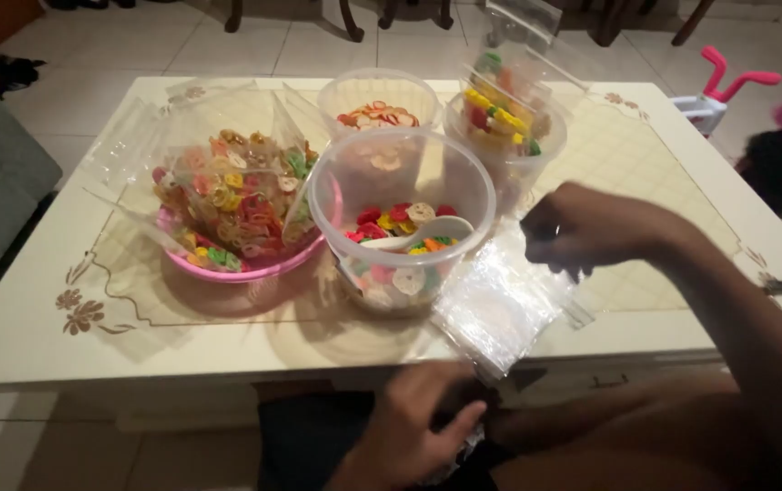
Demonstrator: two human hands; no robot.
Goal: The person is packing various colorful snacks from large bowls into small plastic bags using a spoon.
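**Clear bags lie under the right hand, at the near edge of the worktop**

A small stack of clear plastic bags (500,305) lies flat on the near right part of the worktop (118,336), its long axis running diagonally from the near edge up and to the right. The right hand (582,227) hovers just above its far end, fingers curled downward; whether it pinches a bag cannot be told. The left hand (413,423) is lower, below the worktop edge at the lap, fingers loosely bent around something crinkly and clear. So the right hand is the nearer one.

Just left of the bags stands a clear tub (400,218) with coloured ring snacks and a white spoon (418,235). Behind it are two more tubs (382,100), and left a pink bowl (245,264) of filled bags. The floor is pale tile, with chair legs beyond.
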